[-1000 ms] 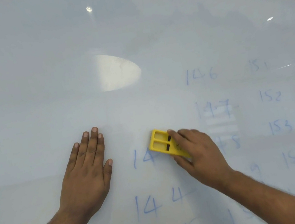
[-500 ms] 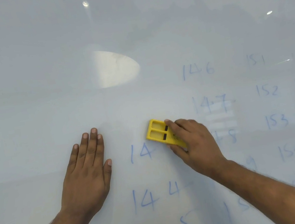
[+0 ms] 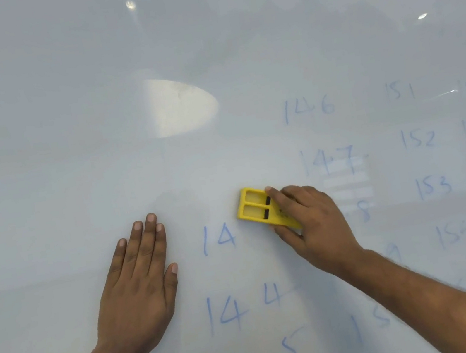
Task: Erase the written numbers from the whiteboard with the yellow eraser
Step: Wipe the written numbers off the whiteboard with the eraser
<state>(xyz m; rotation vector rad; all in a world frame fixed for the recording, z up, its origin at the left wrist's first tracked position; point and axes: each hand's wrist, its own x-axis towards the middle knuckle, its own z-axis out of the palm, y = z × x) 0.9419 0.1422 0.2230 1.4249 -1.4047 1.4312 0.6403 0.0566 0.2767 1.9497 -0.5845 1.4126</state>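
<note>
While wiping goes on, laid out so:
Left hand: spread open, palm flat on whiteboard, likely to brace the body; holds nothing.
Partly wiped "14": just beside eraser's left end, likely next.
Yellow eraser: flat against board, for full contact.
Right hand: closed around eraser, forefinger on top to press.
Far columns: unwiped.

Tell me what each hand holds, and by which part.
The right hand grips the yellow plastic eraser by its near end, forefinger along its top edge. The left hand holds nothing; it lies flat on the white whiteboard.
</note>
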